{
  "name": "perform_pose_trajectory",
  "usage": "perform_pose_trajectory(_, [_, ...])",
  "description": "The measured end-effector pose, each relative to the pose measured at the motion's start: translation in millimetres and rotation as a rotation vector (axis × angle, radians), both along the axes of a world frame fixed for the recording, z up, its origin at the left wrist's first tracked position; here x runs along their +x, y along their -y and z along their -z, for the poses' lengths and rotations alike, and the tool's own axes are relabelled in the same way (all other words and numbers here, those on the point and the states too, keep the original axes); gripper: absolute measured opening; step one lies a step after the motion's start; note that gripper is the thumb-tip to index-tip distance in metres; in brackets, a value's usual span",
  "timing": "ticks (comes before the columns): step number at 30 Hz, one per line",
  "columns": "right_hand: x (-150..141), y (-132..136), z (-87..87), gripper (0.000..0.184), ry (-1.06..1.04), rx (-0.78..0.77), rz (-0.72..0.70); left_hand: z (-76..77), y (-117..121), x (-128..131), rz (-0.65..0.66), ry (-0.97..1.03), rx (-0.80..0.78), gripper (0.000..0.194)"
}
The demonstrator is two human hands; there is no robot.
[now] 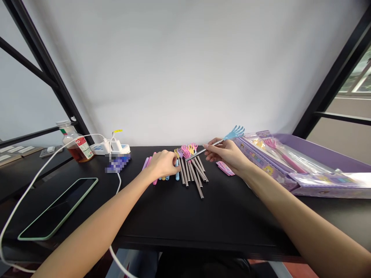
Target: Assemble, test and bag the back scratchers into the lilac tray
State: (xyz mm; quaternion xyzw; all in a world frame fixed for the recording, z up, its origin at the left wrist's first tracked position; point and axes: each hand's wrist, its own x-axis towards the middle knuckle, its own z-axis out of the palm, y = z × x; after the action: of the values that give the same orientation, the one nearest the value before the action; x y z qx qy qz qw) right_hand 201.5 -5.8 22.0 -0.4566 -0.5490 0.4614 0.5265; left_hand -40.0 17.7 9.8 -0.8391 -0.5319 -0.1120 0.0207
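- Steel back scratcher (204, 149) with a blue hand-shaped tip, held in a narrow pinch by the right hand (226, 155): thumb and fingers close on the shaft, the blue tip pointing to about 1 o'clock and the far end slanting over the pile.
- Left hand (161, 166) lies over one end of the pile, its fingertips (175, 162) against a blue handle (177, 173). Whether it grips or only rests there, I cannot tell.
- Pile of back scratchers (191, 173) sits between the hands on a black table (220, 220). Steel shafts fan toward 6 o'clock, and small pink and yellow hand-shaped tips bunch at 12 o'clock.
- Pink and purple handles (147, 163) show at the pile's 9 o'clock, partly under the left hand.
- Pink packet (225, 168) lies at the pile's 3 o'clock, just under the right wrist.
- Purple box (327, 152) stands farther out at 3 o'clock, with a wrapped pink back scratcher (285, 159) inside.
- White power strip (100, 148) and a bottle of amber liquid (77, 148) stand at about 10 o'clock.
- Phone (58, 208) lies at 8 o'clock, with a white cable (37, 181) curving past it.
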Motion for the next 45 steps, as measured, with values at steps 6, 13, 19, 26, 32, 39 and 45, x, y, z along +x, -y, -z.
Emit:
perform_pose_trajectory(6, [3, 1, -3.0, 0.046, 0.006, 0.026, 0.019, 3.6, -1, 8, 0.016, -0.015, 0.037, 0.026])
perform_pose_trajectory(13, [4, 2, -7.9, 0.046, 0.015, 0.013, 0.053, -1.6, 4, 12, -0.008, 0.065, 0.01, 0.036])
perform_pose_trajectory(19, [4, 3, -9.8, 0.051, -0.056, 0.038, 0.065, -11.2, 2, 6, 0.19, 0.621, -0.141, 0.041])
perform_pose_trajectory(26, [9, 2, -13.1, 0.038, -0.304, 0.186, 0.068, -15.1, 15, 8, 0.518, 0.825, -0.237, 0.024])
perform_pose_trajectory(32, [12, 4, -17.9, 0.029, -0.47, 0.254, 0.055, -5.2, 27, 15, 0.511, 0.452, 0.145, 0.027])
perform_pose_trajectory(39, [12, 3, -17.0, 0.033, -0.379, 0.312, 0.061, -1.3, 27, 16, 0.502, 0.347, 0.335, 0.03])
perform_pose_trajectory(45, [14, 7, -16.0, 0.044, -0.069, 0.49, 0.151, 1.4, 23, 13, 0.493, 0.289, 0.414, 0.034])
